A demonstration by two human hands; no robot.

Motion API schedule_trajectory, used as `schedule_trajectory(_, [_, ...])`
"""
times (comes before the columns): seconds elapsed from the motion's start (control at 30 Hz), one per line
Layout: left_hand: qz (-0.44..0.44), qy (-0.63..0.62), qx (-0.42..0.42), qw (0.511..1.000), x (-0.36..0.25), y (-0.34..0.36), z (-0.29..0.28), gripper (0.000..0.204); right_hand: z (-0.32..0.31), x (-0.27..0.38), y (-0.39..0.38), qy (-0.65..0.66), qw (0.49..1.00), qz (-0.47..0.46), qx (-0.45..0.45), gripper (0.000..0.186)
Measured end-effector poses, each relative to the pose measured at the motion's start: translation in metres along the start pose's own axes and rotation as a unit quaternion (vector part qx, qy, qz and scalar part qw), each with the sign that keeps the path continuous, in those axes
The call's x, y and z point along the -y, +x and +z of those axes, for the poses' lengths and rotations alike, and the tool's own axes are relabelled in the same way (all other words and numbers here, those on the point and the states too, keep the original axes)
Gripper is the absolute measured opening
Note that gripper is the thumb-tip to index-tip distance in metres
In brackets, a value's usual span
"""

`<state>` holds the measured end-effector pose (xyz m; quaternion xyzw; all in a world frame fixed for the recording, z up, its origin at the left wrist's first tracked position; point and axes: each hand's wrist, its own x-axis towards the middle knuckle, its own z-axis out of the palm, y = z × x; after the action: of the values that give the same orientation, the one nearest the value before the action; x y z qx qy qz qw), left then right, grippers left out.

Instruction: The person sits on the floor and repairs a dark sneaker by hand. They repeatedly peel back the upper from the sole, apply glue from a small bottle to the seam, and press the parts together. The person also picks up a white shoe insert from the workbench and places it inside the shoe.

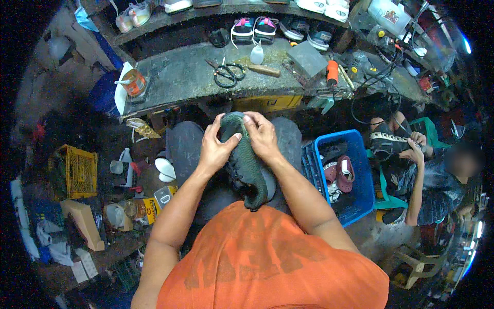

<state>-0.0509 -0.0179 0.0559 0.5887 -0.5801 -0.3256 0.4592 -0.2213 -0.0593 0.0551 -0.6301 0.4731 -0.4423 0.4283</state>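
Dark green sneaker (249, 165) sits over the person's lap, on the near side of the workbench (175, 69). Left hand (216, 147) and right hand (261, 136) both part-curled, gripping its far end from either side, thumbs on top. Black-handled scissors (232, 75), wooden-handled tool (264, 70), grey block (307, 58), orange-handled screwdriver (332, 73) clutter the bench. Blue basket (366, 190) holding maroon clogs (345, 172) crowds the right side; beyond it, a co-worker (435, 195) holds another shoe (385, 144). Yellow crate (81, 172) off left.
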Motion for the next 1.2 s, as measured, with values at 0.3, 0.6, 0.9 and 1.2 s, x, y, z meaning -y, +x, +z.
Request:
schedule_trajectory(0.3, [-0.177, -0.107, 0.016, 0.978, -0.01, 0.015, 0.014, 0.064, -0.045, -0.013, 0.135, -0.135, 0.959, -0.115, -0.222, 0.03])
schedule_trajectory(0.6, [-0.109, -0.104, -0.069, 0.986, 0.006, 0.024, 0.014, 0.051, -0.053, 0.052, 0.077, -0.101, 0.993, -0.064, 0.026, 0.039])
schedule_trajectory(0.9, [-0.185, -0.328, 0.115, 0.919, -0.038, 0.012, 0.006, 0.044, -0.063, 0.071, -0.021, -0.276, 0.961, -0.026, 0.014, 0.08])
schedule_trajectory(1.2, [-0.092, -0.344, 0.145, 0.923, -0.056, -0.014, 0.033, 0.076, -0.083, 0.075, -0.034, -0.199, 0.979, 0.036, 0.012, 0.068])
